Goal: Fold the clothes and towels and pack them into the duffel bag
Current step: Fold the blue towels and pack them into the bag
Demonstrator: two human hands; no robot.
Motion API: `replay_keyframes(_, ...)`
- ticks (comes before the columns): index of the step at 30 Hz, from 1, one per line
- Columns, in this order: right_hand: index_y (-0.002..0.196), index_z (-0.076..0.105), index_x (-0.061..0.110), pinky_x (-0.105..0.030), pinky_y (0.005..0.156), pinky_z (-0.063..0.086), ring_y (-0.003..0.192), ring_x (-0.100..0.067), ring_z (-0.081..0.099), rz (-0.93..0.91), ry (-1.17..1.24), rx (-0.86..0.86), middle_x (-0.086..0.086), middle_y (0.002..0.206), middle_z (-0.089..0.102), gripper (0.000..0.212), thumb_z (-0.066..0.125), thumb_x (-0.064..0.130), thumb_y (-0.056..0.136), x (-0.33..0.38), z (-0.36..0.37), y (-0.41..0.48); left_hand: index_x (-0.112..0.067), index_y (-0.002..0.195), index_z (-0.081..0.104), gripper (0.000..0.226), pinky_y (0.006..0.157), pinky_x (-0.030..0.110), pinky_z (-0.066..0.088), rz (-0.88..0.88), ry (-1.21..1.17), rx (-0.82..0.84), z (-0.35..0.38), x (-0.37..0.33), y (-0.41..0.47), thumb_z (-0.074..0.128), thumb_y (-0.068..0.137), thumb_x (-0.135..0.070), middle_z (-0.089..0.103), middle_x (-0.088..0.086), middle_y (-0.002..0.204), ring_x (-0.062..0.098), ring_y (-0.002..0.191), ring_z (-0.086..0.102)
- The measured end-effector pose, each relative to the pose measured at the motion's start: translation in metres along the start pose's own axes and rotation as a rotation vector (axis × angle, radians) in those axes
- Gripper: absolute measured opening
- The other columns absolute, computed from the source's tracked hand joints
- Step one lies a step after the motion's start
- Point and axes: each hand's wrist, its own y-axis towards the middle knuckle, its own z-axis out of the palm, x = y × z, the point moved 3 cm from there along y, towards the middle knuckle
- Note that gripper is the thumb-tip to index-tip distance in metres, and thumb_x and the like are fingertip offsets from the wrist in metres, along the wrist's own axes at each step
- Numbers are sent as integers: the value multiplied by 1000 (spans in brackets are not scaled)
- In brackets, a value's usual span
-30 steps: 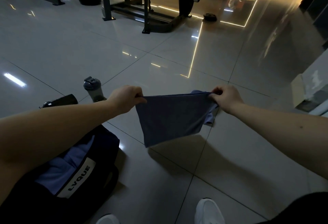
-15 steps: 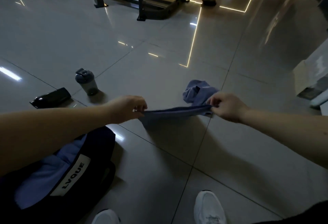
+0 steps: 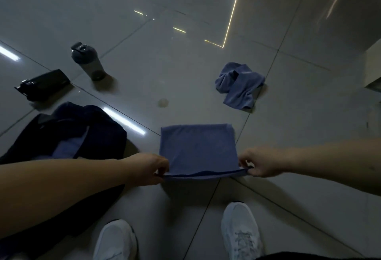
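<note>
A blue towel (image 3: 198, 148) lies folded flat on the tiled floor in front of me. My left hand (image 3: 148, 169) pinches its near left corner and my right hand (image 3: 261, 163) pinches its near right corner, both holding the near edge just above the floor. A second blue towel (image 3: 239, 86) lies crumpled on the floor farther off to the right. The dark duffel bag (image 3: 97, 134) sits open at my left, with blue fabric (image 3: 68, 148) showing inside; my left forearm hides part of it.
A grey shaker bottle (image 3: 88, 61) stands on the floor at the back left, with a black flat case (image 3: 43, 84) lying beside it. My two white shoes (image 3: 241, 233) are at the bottom. A pale box edge (image 3: 373, 68) is at the far right.
The towel, held up stretched in the air a second ago, has come down and now lies flat on the floor. Both hands have dropped toward me, and the view has tilted downward.
</note>
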Motion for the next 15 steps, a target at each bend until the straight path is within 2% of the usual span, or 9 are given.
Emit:
replay_keyframes(2, 84, 53, 25, -34, 74, 52, 80, -17, 59, 17, 37, -6, 6, 89, 63, 7, 60, 22, 82, -3, 3, 8, -30, 108, 61, 24, 78, 27, 54, -30, -30, -11, 7, 6, 5, 64, 89, -44, 65, -11, 100, 10, 85, 62)
replay_keyframes(5, 84, 56, 16, -34, 73, 53, 80, -11, 63, 150, 320, -103, 6, 88, 68, 10, 63, 21, 79, -17, 1, 25, -28, 102, 60, 20, 73, 30, 55, -93, -199, -43, 6, 19, 14, 66, 85, -37, 65, -10, 90, 10, 77, 63)
replay_keyframes(7, 73, 50, 13, -30, 63, 44, 70, -9, 58, 242, 589, -239, 3, 74, 63, 17, 66, 17, 77, -25, -6, 40, -26, 95, 59, 13, 71, 29, 55, -153, -357, -111, 0, 27, 24, 64, 84, -31, 65, -8, 86, 10, 75, 64)
replay_keyframes(9, 66, 43, 16, -28, 56, 33, 60, -13, 44, 327, 757, -378, 1, 62, 48, 27, 65, 10, 80, -30, -11, 57, -21, 87, 56, 10, 69, 31, 54, -233, -503, -238, -7, 36, 39, 62, 83, -27, 65, -3, 85, 12, 75, 63)
replay_keyframes(12, 63, 41, 17, -30, 54, 28, 59, -16, 38, 429, 837, -504, 0, 60, 43, 33, 62, 1, 84, -40, -16, 81, -17, 74, 45, 17, 63, 29, 43, -335, -741, -459, -13, 50, 65, 60, 82, -12, 65, 5, 79, 9, 65, 53)
replay_keyframes(15, 65, 45, 15, -32, 56, 31, 62, -18, 42, 470, 852, -569, -3, 63, 47, 28, 63, 4, 84, -53, -24, 103, -17, 75, 45, 15, 62, 32, 40, -432, -801, -555, -13, 65, 89, 57, 84, -13, 57, 10, 74, 15, 64, 46)
